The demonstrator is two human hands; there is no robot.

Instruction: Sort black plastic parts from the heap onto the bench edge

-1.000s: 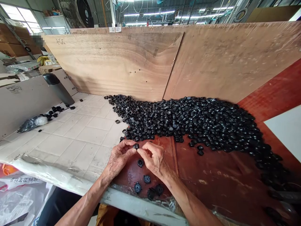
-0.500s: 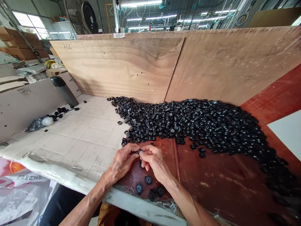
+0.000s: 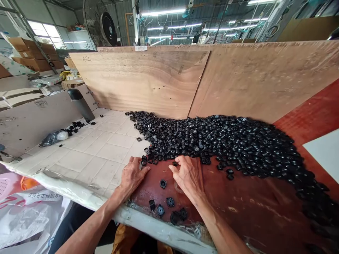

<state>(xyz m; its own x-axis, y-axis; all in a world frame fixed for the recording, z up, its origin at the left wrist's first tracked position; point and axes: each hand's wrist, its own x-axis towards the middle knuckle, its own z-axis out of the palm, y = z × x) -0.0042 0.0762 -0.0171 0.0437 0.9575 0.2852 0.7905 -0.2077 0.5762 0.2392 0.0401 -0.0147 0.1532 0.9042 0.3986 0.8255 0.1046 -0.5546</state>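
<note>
My left hand point(image 3: 132, 173) rests at the left edge of the reddish-brown board point(image 3: 219, 197), thumb apart from the fingers. Its fingertips are beside a few black plastic rings point(image 3: 144, 160), and I see nothing held in it. My right hand point(image 3: 187, 173) reaches to the near edge of a large pile of black plastic parts point(image 3: 212, 137). A small black piece point(image 3: 175, 163) lies between its parted thumb and forefinger; firm contact cannot be made out. Nearer me lie several loose black parts, among them a round cap point(image 3: 170, 201) and a dark piece point(image 3: 152, 204).
A plywood panel point(image 3: 148, 81) stands behind the pile. On the tiled-looking left surface point(image 3: 87, 151) are a dark bottle point(image 3: 81, 105), a plastic bag point(image 3: 51, 138) and scattered black bits. The table's pale front edge point(image 3: 143, 220) runs below my forearms.
My hands were together on a small black part; now they have moved apart, left and right, toward the pile's edge. Another dark piece now lies near the front edge. The view has shifted slightly.
</note>
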